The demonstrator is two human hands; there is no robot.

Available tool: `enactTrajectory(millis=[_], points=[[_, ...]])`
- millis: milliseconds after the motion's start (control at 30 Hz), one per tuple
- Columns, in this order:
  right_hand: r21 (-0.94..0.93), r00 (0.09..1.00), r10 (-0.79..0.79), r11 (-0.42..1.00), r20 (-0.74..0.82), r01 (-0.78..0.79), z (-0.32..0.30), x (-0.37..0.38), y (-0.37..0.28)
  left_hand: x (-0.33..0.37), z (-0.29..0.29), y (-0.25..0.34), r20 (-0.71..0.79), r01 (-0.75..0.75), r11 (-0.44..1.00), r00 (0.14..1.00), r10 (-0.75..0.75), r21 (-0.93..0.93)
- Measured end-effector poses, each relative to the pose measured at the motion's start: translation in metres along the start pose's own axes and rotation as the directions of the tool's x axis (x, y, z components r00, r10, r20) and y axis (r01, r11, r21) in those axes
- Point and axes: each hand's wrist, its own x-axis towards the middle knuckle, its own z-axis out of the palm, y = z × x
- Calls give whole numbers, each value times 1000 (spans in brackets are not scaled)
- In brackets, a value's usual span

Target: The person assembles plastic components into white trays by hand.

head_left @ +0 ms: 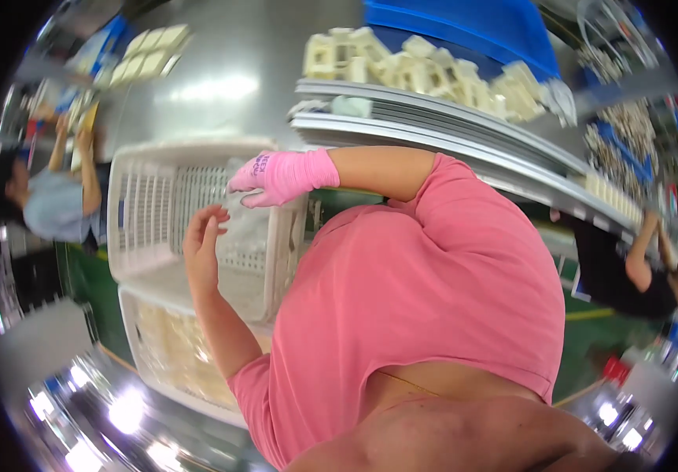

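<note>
My right hand [280,177] wears a pink glove and is closed on the top edge of a clear plastic bag [248,228] at the near rim of an empty white slatted crate [150,204]. My bare left hand [201,245] is raised beside the bag with its fingers apart, holding nothing. The crate sits stacked on a second white crate [138,330] filled with cream plastic parts [178,354]. My pink shirt fills the lower middle of the view.
A grey workbench [433,130] runs behind my right arm, with cream moulded parts [425,71] and a blue tray [473,23] on it. One person in a pale blue shirt [52,204] works at the left, another in black [630,271] at the right. The floor is green [591,330].
</note>
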Motion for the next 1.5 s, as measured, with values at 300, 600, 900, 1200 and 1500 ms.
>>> enactTrajectory(millis=[300, 600, 900, 1200, 1500], points=[[-106, 784, 285, 908, -551, -404, -82, -153, 36, 69, 57, 10, 257, -82, 968, 966, 18, 238], [-83, 829, 481, 849, -285, -521, -138, -203, 35, 55, 95, 27, 190, -198, 868, 974, 122, 455], [-339, 970, -25, 935, 242, 109, -126, -113, 58, -69, 82, -7, -557, 204, 801, 810, 185, 562], [-159, 775, -228, 908, 590, 389, -35, -44, -12, -273, 33, -88, -976, 847, 497, 218, -4, 187], [-6, 760, -444, 862, 475, 507, 101, 2, -116, -306, -48, -125, -895, 856, 483, 347, -279, 182]])
